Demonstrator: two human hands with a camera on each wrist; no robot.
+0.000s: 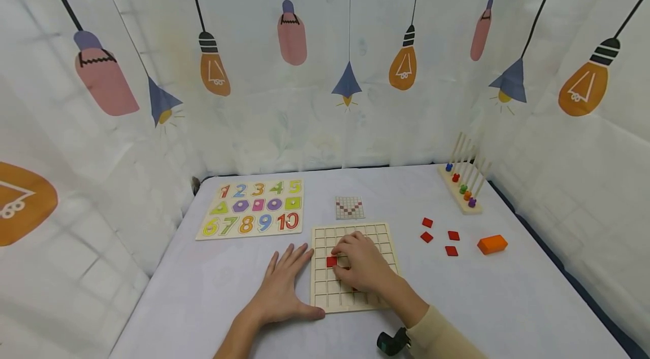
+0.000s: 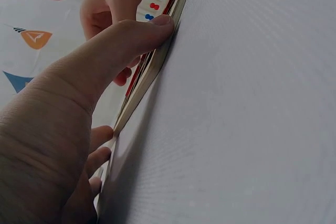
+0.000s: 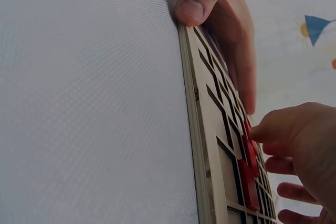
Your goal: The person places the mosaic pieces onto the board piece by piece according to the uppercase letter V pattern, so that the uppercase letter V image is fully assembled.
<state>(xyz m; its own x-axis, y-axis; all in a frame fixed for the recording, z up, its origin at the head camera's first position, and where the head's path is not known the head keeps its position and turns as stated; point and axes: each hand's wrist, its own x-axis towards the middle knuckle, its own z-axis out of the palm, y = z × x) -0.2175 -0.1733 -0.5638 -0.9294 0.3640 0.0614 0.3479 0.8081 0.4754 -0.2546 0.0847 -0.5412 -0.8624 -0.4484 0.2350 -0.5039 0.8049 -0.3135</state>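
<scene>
White-covered table, lamp-print curtain, left grip spread against board, right grip pinching red tile

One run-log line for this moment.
left hand: touches grid board at left edge | right hand: at red tile on board | loose red tiles: right of board | pattern card: beyond board

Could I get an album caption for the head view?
Left hand touching the edge of a grid board, right hand at a red square.
</scene>
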